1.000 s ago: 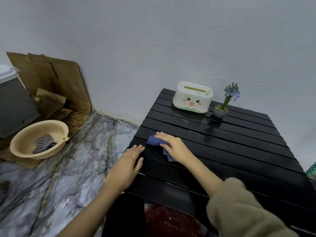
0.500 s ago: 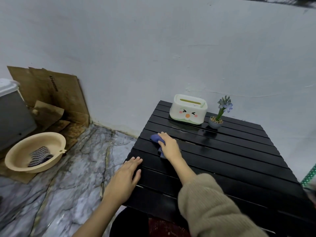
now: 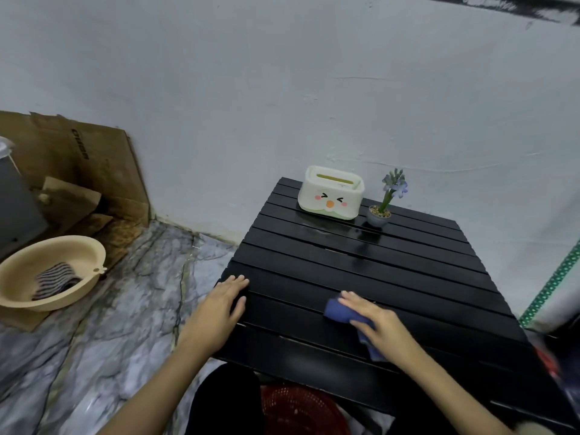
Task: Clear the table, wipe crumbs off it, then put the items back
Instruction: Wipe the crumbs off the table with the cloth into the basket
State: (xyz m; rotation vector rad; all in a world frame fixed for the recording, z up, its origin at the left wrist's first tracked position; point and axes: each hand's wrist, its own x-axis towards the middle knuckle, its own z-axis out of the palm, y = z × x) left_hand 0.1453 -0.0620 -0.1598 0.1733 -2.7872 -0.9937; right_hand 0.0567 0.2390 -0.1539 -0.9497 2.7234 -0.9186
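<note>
At the far left a tan bowl (image 3: 47, 271) sat on the stone floor (image 3: 131, 309), and a striped rag (image 3: 55, 284) lay inside it. Behind the bowl, flat brown cardboard (image 3: 84, 164) leaned on the white wall (image 3: 282, 89). A grey box stood at the very edge of the view, mostly cut off.

Next came the left hand (image 3: 216, 309). It lay flat on the near left corner of the black table (image 3: 361, 265), palm down, with the fingers straight and close together. It held nothing.

Low in the middle, under the near edge of the table, a red basket (image 3: 298, 409) showed.

More to the right, the right hand (image 3: 379, 324) pressed down on a blue cloth (image 3: 339, 310). The cloth lay on the near part of the table top, and the fingers were spread over it, pushing it flat onto the slats. Part of the cloth stuck out in front of the fingertips, and a bit more showed under the wrist.

At the far end of the table, near the wall, stood a white tissue box (image 3: 331, 193) with a little face on it. Just to its right stood a small flower pot (image 3: 379, 215) with purple flowers. The two were close but not touching.

At the far right edge a green dotted strip (image 3: 552, 284) ran down at a slant.
</note>
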